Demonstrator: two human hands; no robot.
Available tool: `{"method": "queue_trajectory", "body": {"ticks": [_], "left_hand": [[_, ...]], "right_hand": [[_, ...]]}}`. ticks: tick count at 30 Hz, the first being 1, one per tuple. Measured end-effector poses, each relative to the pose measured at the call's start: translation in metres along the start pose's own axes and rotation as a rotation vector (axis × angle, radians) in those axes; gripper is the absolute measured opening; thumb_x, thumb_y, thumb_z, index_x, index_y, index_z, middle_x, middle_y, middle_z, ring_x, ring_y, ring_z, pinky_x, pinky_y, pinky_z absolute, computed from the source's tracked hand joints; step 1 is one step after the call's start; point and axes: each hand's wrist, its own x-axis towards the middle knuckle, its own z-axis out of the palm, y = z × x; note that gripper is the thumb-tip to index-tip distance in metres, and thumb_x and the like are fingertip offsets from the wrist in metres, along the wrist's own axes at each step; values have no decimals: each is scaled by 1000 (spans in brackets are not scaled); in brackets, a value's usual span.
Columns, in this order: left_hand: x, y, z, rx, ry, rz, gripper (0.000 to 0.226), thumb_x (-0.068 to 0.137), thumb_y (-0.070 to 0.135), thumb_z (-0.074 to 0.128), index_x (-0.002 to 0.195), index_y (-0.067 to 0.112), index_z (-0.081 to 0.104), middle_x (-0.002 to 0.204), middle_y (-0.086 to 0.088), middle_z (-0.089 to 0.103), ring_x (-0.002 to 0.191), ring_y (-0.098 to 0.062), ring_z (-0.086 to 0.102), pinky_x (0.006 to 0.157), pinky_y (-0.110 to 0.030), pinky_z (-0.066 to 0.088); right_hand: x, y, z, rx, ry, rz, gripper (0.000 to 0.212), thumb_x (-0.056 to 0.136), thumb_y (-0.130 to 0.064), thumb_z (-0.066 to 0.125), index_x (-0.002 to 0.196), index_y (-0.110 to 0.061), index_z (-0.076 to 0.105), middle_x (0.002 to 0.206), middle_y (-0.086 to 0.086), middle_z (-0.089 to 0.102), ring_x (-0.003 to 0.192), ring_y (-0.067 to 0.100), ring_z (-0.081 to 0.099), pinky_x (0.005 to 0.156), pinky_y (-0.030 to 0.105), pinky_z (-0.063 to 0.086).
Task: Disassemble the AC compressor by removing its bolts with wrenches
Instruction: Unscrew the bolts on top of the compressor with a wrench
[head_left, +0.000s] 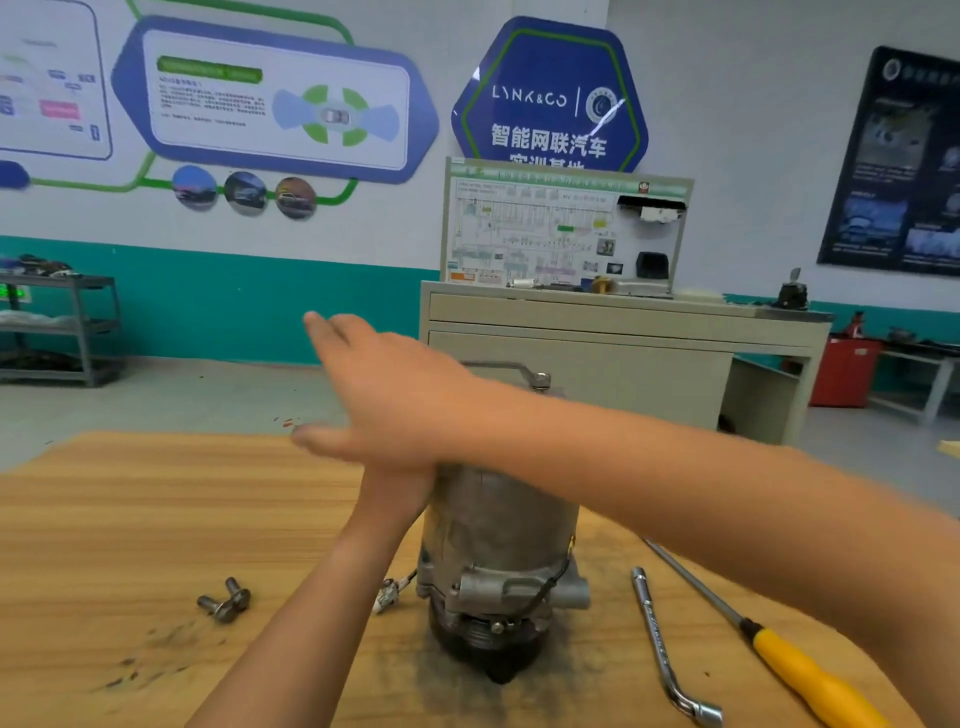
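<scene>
Compressor (498, 530) stood upright on the bench (156, 519), left hand (400, 493) steadying its side, grip hidden, with the flat-fingered right hand (395, 384) apparently pushing the wrench (519, 368).

- The AC compressor (498, 530), a grey metal cylinder, stood upright on the table (104, 519), dark end down.
- Two loose bolts (224, 603) lay touching, to its left.
- An L-shaped socket wrench (667, 649) lay flat to its right.
- A second wrench (537, 378) sat at the housing top, handle pointing left.
</scene>
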Motion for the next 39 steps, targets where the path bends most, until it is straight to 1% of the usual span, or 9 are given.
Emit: {"method": "queue_trajectory", "body": {"ticks": [4, 8, 14, 19, 24, 28, 32, 35, 39], "left_hand": [[-1, -3, -1, -9, -7, -41, 23, 100, 12, 35, 119, 19, 47, 91, 12, 51, 81, 7, 50, 63, -3, 38], [-2, 4, -4, -67, -27, -33, 22, 97, 13, 37, 113, 19, 51, 85, 16, 54, 73, 19, 50, 60, -1, 38], [1, 12, -6, -188, -66, -108, 27, 97, 9, 34, 114, 15, 54, 99, 9, 59, 100, -12, 54, 81, -24, 44], [4, 10, -4, -223, -73, -118, 28, 96, 7, 33, 110, 17, 56, 100, 7, 61, 97, -10, 57, 77, -20, 47], [4, 6, -5, -240, -75, -121, 28, 96, 8, 34, 103, 23, 57, 96, 7, 62, 92, -6, 57, 76, -23, 46], [5, 5, -5, -257, -103, -75, 25, 96, 9, 38, 92, 26, 57, 89, 6, 60, 81, 1, 57, 73, -20, 46], [6, 0, -4, -210, -88, -16, 29, 98, 4, 35, 109, 13, 60, 100, 6, 62, 79, 15, 58, 67, -2, 41], [5, -1, -3, -213, -66, -28, 33, 98, 2, 32, 103, 21, 59, 98, 12, 61, 85, 14, 58, 66, -1, 40], [6, 1, -4, -255, -98, -83, 27, 97, 8, 34, 105, 23, 56, 98, 6, 61, 89, 2, 59, 67, -12, 46]], "right_hand": [[-94, -7, -21, -83, 391, -21, 42, 87, -32, 50, 118, -5, 58, 93, 10, 60, 72, 24, 60, 55, 31, 45], [-156, 43, -22, -157, 556, 271, 37, 90, -15, 40, 115, 4, 60, 77, 13, 66, 47, 23, 57, 35, 29, 46], [-169, 140, -3, -179, 262, 744, 40, 94, -27, 27, 96, -7, 61, 95, 13, 61, 82, 29, 55, 61, 35, 43], [-85, 197, 27, 268, -36, 913, 52, 100, -30, 24, 142, 2, 22, 149, 18, 18, 130, 34, 31, 102, 39, 28], [5, 169, 23, 354, -301, 703, 41, 99, -17, 33, 134, 5, 36, 141, 21, 36, 126, 32, 37, 93, 32, 33], [52, 105, 26, 267, -383, 371, 58, 100, -23, 32, 146, -2, 2, 150, 15, 24, 134, 27, 30, 102, 29, 26], [22, 38, 10, 210, -102, 93, 63, 94, -47, 39, 141, -10, 21, 132, 10, 50, 116, 26, 49, 88, 36, 39], [-55, 14, -13, 449, 127, -61, 52, 88, -57, 42, 126, -21, 41, 117, -9, 56, 102, 7, 53, 83, 29, 46], [-162, 45, -20, 626, 558, 137, 24, 87, -41, 43, 89, -27, 63, 93, -16, 64, 85, -3, 58, 70, 7, 43]]}}
